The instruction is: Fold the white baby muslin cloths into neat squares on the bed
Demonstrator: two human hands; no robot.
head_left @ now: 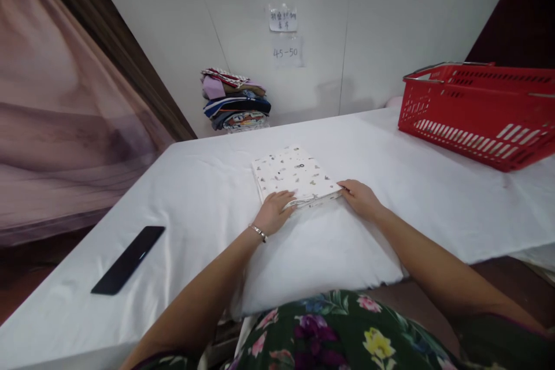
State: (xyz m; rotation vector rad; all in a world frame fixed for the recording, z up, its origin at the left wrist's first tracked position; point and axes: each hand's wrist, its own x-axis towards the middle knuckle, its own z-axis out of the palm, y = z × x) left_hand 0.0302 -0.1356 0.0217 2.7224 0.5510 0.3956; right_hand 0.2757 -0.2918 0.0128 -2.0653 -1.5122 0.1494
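A folded white cloth [295,173] with a small scattered print lies on the white-covered table in front of me. My left hand [276,211], with a bracelet at its wrist, rests on the cloth's near left edge, its fingers stretched out over the fabric. At the near right corner, my right hand [358,196] is closed, thumb and fingers pinching the cloth's edge. Several layers show along the near side of the fold.
A red plastic basket [472,121] stands on the right of the table [208,196]. On the left lies a black phone-like slab [129,260]. Behind the far edge is a stack of folded fabrics [236,101] by the wall. A pinkish curtain [65,110] hangs at left.
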